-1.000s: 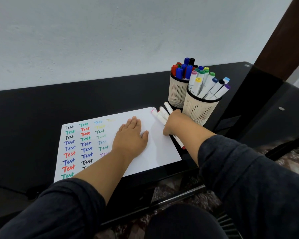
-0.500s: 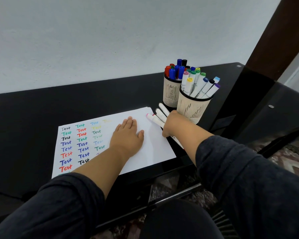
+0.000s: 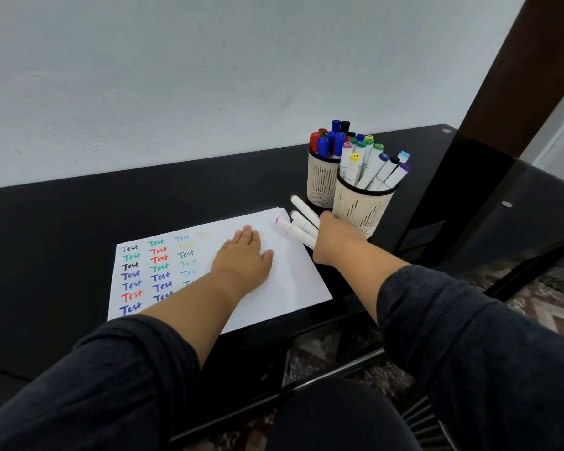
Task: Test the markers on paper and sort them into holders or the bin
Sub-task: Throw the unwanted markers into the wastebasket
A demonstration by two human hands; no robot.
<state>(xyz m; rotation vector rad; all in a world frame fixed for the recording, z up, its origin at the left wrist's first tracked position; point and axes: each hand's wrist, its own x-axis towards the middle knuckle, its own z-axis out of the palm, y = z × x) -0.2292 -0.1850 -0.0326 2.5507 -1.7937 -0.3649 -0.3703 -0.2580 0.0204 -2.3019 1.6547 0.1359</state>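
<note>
- My left hand [image 3: 243, 255] lies flat on the paper [image 3: 284, 281], fingers straight, pinning the sheet to the black tabletop [image 3: 62, 229].
- My right hand [image 3: 334, 237] sits over the loose markers [image 3: 298, 219] at the sheet's far right corner. My fingers are hidden under the back of the hand, so I cannot tell whether they have closed on a marker or only rest on the bunch.
- Three white barrels fan out from under that hand, one with a pink end lying on the paper, the others just off its edge, near the foot of the holders.
- Done so far, by my reckoning: the left part of the sheet carries columns of "Test" words [image 3: 158, 265] in black, green, red, blue and a faint yellow, and both holders are well stocked. The rear holder [image 3: 321, 183] has the chunky capped markers; the front holder [image 3: 360, 208], touching it, has the slim white ones.
- Left to do: these last few loose markers need testing and sorting. No bin shows in this view.
- Compared with a second ago, my hands are in much the same places. My head has tipped, so the whole scene sits a bit differently, and the pink-ended marker seems to have slid slightly further onto the sheet.
</note>
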